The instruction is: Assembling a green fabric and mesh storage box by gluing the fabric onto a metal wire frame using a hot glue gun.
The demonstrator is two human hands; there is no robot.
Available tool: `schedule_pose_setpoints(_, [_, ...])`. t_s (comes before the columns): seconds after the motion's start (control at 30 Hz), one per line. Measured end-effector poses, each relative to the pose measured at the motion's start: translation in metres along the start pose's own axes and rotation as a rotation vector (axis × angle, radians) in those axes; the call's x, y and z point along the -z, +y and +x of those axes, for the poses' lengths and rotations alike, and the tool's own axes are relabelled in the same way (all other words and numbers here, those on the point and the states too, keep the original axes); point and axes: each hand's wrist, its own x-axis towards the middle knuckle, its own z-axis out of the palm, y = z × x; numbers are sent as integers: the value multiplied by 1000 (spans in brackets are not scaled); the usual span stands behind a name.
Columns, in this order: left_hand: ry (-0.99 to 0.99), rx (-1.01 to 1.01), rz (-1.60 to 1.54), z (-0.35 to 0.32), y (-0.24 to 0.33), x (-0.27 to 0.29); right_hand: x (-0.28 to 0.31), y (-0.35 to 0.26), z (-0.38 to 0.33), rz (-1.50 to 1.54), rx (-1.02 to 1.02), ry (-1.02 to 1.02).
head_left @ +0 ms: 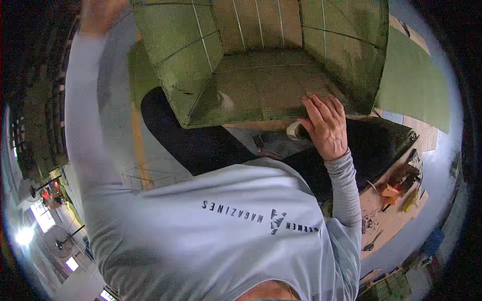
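A large green, box-like piece (266,95) with a flat base, raised sides and pale lines running up its inner walls fills the top of the head view. It looks like a cloth-covered chair shell. My right hand (327,128) lies over its near edge, the bent fingers on the base inside and the thumb by the rim. A small pale roll-like thing (295,131) shows just under that edge beside my thumb. My left arm reaches up at the far left, where my left hand (100,17) is smeared by motion and partly cut off; its fingers cannot be made out.
My dark-clothed leg (175,130) is under the green piece. At the right, a wooden board (396,215) carries an orange tool (389,193), a yellow-handled one (410,201) and scissors (370,246). Green sheeting (416,75) lies beyond. A fan (61,245) stands at the lower left.
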Motion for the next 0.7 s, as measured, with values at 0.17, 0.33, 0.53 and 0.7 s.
schedule_pose_setpoints(0.17, [-647,-4,-20,-89,101,37,1,9,2,19,12,-5])
schedule_pose_setpoints(0.33, [-710,-1,30,-93,123,24,3,11,11,15,37,1])
schedule_pose_setpoints(0.53, [-713,-112,3,-92,105,6,2,8,8,-3,23,-10])
schedule_pose_setpoints(0.7, [-733,-89,-50,-87,104,6,-1,7,3,2,21,-11])
